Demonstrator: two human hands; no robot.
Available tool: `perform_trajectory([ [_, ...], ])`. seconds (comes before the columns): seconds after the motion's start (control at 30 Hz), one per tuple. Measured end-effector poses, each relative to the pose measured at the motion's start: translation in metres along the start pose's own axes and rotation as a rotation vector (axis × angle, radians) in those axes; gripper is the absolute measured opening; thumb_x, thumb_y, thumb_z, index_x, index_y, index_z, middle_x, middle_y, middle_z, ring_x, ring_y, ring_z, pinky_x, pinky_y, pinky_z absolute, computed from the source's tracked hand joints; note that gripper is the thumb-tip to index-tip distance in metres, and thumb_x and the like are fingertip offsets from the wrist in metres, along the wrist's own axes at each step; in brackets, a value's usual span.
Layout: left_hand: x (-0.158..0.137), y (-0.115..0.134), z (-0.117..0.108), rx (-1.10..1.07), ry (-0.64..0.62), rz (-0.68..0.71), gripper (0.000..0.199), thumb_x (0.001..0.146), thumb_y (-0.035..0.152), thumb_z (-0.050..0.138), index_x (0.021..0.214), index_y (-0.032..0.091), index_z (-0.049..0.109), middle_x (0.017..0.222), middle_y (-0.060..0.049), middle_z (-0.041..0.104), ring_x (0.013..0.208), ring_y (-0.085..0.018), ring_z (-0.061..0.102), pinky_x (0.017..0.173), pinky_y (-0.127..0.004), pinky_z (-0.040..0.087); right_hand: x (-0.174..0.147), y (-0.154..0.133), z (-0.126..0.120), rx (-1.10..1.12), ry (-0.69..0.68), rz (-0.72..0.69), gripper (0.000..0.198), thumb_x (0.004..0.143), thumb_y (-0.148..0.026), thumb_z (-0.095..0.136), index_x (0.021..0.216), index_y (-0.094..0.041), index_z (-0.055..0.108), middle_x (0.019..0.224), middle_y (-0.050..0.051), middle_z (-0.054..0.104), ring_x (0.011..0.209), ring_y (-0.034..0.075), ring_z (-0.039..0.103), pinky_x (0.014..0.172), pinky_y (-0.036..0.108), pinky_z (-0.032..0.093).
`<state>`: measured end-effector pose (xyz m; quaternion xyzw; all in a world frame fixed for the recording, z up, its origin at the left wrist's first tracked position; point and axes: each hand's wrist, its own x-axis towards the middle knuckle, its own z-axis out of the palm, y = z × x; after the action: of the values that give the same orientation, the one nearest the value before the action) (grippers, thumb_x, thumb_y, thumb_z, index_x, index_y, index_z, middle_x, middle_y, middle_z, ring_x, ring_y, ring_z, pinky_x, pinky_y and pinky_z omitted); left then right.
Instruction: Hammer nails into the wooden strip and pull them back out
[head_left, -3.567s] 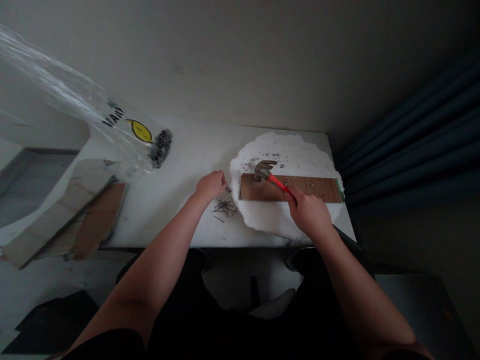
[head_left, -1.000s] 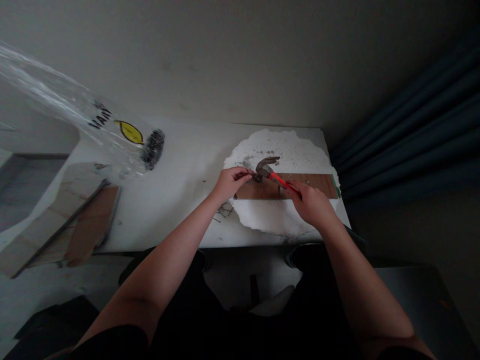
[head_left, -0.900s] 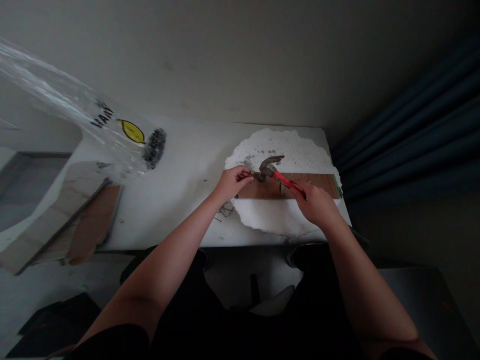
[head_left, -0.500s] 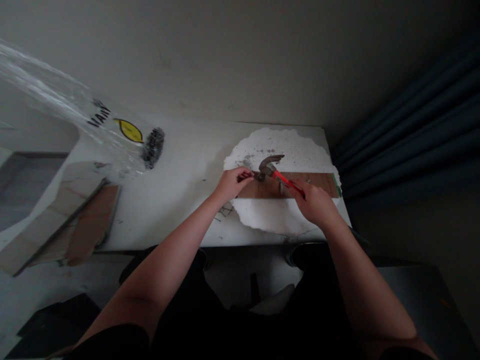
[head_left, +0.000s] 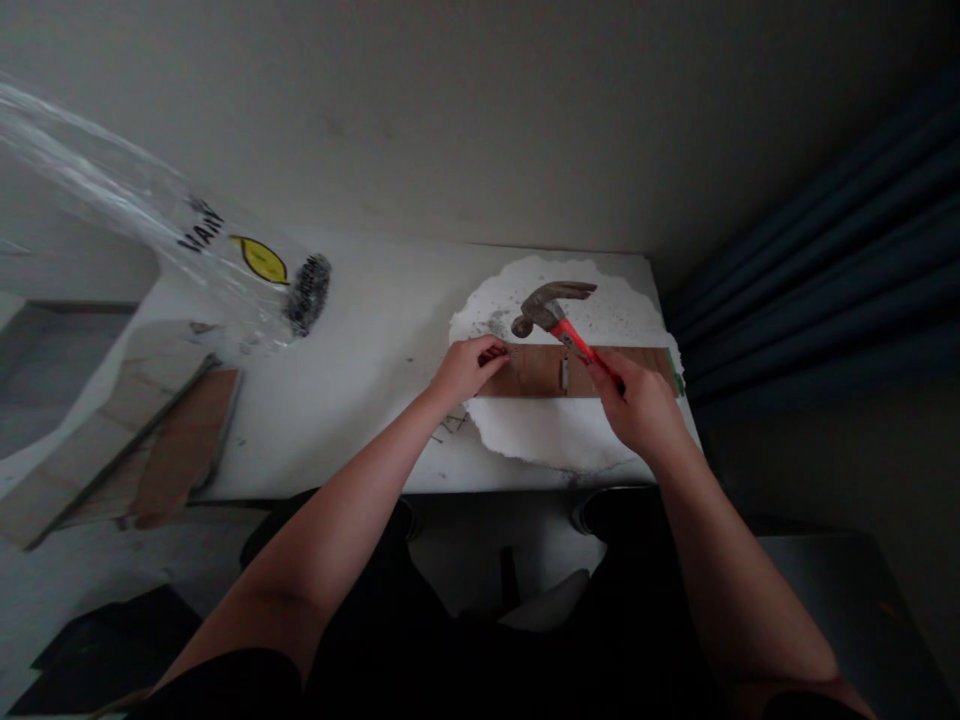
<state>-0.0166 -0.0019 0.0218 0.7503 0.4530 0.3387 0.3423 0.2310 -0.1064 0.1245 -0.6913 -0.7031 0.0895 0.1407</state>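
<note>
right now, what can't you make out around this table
Head view: whether the left hand pinches anything, hidden by the hand itself.
Head view: the handle end of the hammer, covered by the right hand.
Head view: how many nails, too small and blurred.
Head view: where the clear plastic ends, cut off by the left edge.

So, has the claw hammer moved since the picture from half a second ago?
Yes: the claw hammer has shifted up the picture. Its head overlapped the brown board then; now it appears wholly beyond the board's far edge.
</note>
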Motion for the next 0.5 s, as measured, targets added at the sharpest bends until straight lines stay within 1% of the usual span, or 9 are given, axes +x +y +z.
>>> perform_trajectory([
  [0.1,0.0,0.001,0.0,-0.002,-0.001,-0.01,0.012,0.087,0.026,0.066,0.094,0.019,0.071,0.087,-0.004,0.076,0.079,-0.017,0.069,0.08,-0.03,0.055,-0.002,-0.009,-0.005,-0.02,0.021,-0.014,0.047,0.104,-0.045,0.037,0.136,-0.025,0.064,0.095,0.011,0.077,0.077,0.026,0.069,0.066,0.034,0.045],
  [0.23,0.0,-0.001,0.002,0.003,0.011,0.002,0.013,0.087,0.028,0.065,0.093,0.019,0.072,0.086,-0.004,0.076,0.078,-0.017,0.069,0.08,-0.031,0.055,-0.002,-0.022,-0.008,-0.143,-0.07,-0.014,0.047,0.104,-0.044,0.035,0.135,-0.025,0.065,0.088,0.011,0.076,0.071,0.026,0.068,0.064,0.034,0.044],
  [0.3,0.0,-0.003,0.003,0.01,0.012,-0.001,0.014,0.086,0.029,0.066,0.094,0.019,0.072,0.086,-0.004,0.076,0.078,-0.018,0.069,0.079,-0.032,0.055,-0.002,-0.026,-0.009,-0.175,-0.077,-0.004,0.048,0.104,-0.044,0.034,0.137,-0.025,0.064,0.087,0.012,0.076,0.07,0.026,0.068,0.064,0.034,0.045],
  [0.4,0.0,-0.006,0.003,0.023,0.011,-0.01,0.015,0.086,0.031,0.067,0.094,0.019,0.072,0.085,-0.005,0.075,0.077,-0.018,0.069,0.076,-0.031,0.053,-0.003,-0.028,-0.011,-0.179,-0.072,0.008,0.05,0.105,-0.046,0.032,0.14,-0.026,0.062,0.086,0.011,0.076,0.07,0.026,0.068,0.064,0.034,0.046],
  [0.5,0.0,-0.006,0.003,0.101,0.009,-0.008,0.015,0.087,0.032,0.066,0.087,0.018,0.072,0.079,-0.005,0.073,0.073,-0.019,0.067,0.072,-0.031,0.051,-0.004,-0.028,-0.011,-0.166,-0.113,-0.013,0.049,0.104,-0.044,0.033,0.139,-0.027,0.063,0.091,0.012,0.077,0.072,0.027,0.069,0.066,0.036,0.047],
])
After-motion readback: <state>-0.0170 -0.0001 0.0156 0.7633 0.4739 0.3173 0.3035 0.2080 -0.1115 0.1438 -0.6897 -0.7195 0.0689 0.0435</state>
